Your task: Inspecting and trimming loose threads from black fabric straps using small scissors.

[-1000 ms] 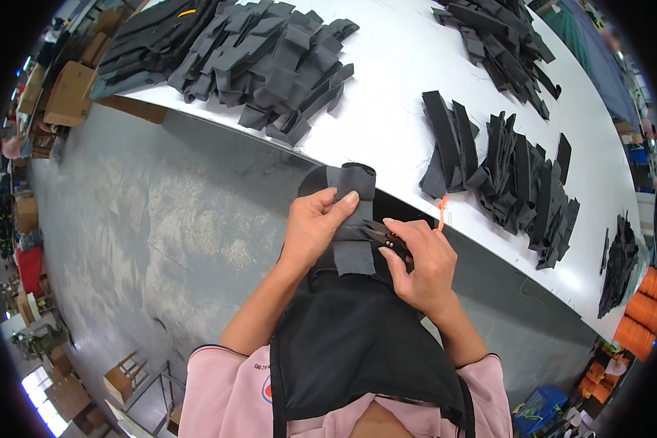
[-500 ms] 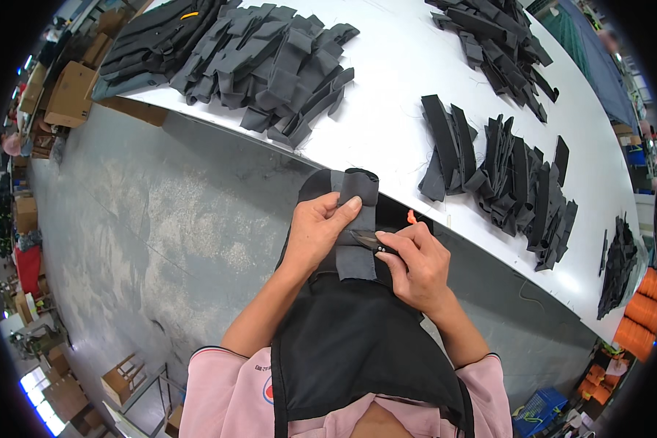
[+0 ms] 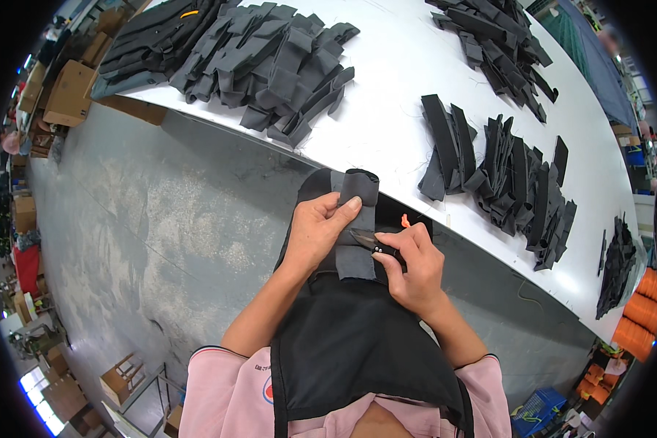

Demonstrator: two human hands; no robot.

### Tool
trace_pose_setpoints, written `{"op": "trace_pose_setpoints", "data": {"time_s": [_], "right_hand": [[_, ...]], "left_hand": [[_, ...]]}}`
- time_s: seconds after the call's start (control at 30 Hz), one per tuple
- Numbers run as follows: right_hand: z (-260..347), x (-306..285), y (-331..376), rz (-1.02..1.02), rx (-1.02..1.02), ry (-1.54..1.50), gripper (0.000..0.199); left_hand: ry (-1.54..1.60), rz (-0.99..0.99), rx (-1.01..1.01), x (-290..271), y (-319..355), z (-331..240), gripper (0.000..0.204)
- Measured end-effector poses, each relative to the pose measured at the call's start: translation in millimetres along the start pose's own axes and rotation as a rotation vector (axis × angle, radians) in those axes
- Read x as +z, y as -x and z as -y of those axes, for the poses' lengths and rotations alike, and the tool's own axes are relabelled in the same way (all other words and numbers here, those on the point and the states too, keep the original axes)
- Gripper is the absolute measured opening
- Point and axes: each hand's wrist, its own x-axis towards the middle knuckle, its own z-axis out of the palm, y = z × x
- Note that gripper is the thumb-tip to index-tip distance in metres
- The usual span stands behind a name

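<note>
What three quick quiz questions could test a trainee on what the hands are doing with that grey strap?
1. True or false: the left hand grips the grey strap.
2. What does the right hand hold? A. small thread snips B. a marker C. nothing
3. Where do the stacks of dark fabric pieces lie?

Key: 1 true. 2 A. 3 On the white table, beyond the hands.

piles of dark fabric pieces [image 3: 270, 66] on a white table [image 3: 394, 109], cardboard boxes [image 3: 66, 91] on the grey floor [image 3: 146, 219]
</note>
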Motion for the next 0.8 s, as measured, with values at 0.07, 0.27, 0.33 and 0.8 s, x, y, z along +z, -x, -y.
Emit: {"op": "trace_pose_setpoints", "data": {"time_s": [0.07,0.27,0.33,0.8], "right_hand": [[0.2,0.2,0.0,0.004,0.036,-0.042,0.03],[2.0,3.6,1.7,-0.041,0.014,-0.034,0.027],[3.8,3.2,2.7,-0.021,-0.002,0.039,0.026],[3.9,-0.7,12.4,-0.088,0.245,-0.233,0.025]], "left_hand": [[0.007,0.001,0.005,0.0,-0.6,1.5,0.031],[-0.006,-0.004,0.007,0.2,-2.0,6.2,0.037],[-0.012,-0.003,0.009,0.0,-1.9,6.4,0.037],[0.074,0.091,-0.088,1.1,-4.3,-3.0,0.023]]}}
